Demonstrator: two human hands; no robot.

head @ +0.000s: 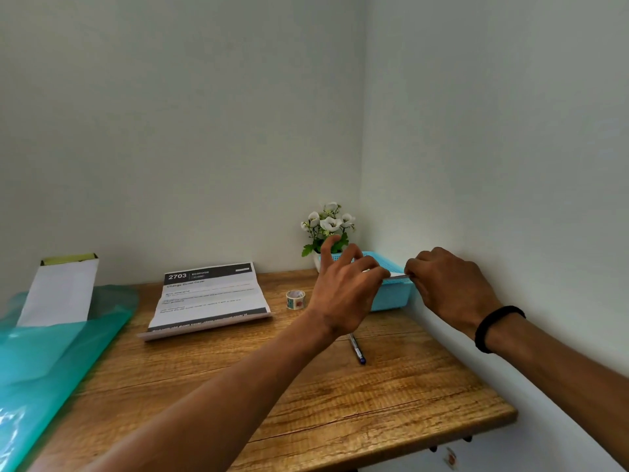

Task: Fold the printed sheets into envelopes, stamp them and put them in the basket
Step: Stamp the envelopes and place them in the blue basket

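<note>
Left of the blue basket (391, 296) lie printed sheets (209, 298) and a tape roll (295, 299). Over the basket, left hand (343, 289) and right hand (449, 284) pinch a folded envelope (396, 275); the basket's contents are hidden.

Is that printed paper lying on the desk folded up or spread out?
Spread out: the printed sheet lies open on the desk, showing only creases across it.
</note>
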